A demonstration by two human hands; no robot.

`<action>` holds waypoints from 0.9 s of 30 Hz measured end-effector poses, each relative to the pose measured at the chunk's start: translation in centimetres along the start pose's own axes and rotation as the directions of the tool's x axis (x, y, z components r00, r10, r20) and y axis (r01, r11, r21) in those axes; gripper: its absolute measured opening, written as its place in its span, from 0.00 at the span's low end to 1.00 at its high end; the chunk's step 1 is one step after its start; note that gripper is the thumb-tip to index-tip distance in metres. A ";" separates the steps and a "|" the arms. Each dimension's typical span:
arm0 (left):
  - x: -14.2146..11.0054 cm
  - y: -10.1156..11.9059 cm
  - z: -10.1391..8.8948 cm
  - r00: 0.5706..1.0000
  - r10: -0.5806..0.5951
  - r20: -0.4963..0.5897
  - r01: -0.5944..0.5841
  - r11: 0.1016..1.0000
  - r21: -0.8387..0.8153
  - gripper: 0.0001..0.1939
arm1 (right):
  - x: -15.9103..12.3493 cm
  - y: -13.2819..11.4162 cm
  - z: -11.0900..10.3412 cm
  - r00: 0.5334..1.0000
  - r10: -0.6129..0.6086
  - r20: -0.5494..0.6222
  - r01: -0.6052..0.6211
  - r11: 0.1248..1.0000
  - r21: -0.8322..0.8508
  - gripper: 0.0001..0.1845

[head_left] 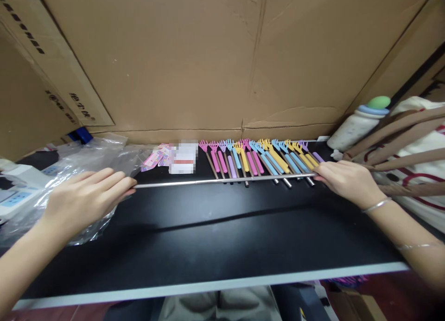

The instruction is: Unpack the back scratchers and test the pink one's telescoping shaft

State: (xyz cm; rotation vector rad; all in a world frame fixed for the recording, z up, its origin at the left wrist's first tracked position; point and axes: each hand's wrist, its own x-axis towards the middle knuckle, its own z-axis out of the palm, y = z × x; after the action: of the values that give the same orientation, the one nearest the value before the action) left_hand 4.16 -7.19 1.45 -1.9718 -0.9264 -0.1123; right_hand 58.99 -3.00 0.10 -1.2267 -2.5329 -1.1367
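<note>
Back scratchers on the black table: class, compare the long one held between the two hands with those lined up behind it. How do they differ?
The held back scratcher is extended into a long thin silver rod lying crosswise; the row of back scratchers is collapsed short, pointing toward the cardboard. The held one is gripped by the left hand and right hand; the row lies loose. Both show metal shafts.

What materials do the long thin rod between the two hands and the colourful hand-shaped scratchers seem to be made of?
The rod looks like polished metal: silver-grey, thin and straight, with a light sheen. The scratchers seem to have matte plastic claws and grips in pink, blue, yellow and purple; their short shiny ends suggest metal shafts. The left hand and right hand hold the rod's ends.
</note>
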 end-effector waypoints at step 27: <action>1.7 1.4 0.1 0.978 0.099 -0.184 -0.129 0.979 -0.156 0.03 | 2.2 -6.1 -2.7 0.997 -0.019 -0.070 0.032 0.982 0.189 0.18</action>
State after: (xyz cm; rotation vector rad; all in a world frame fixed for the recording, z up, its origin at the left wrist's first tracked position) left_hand 6.25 -6.59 1.14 -2.1269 -0.7066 -0.3017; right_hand 52.59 -5.82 -0.72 -1.0928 -2.5436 -0.8999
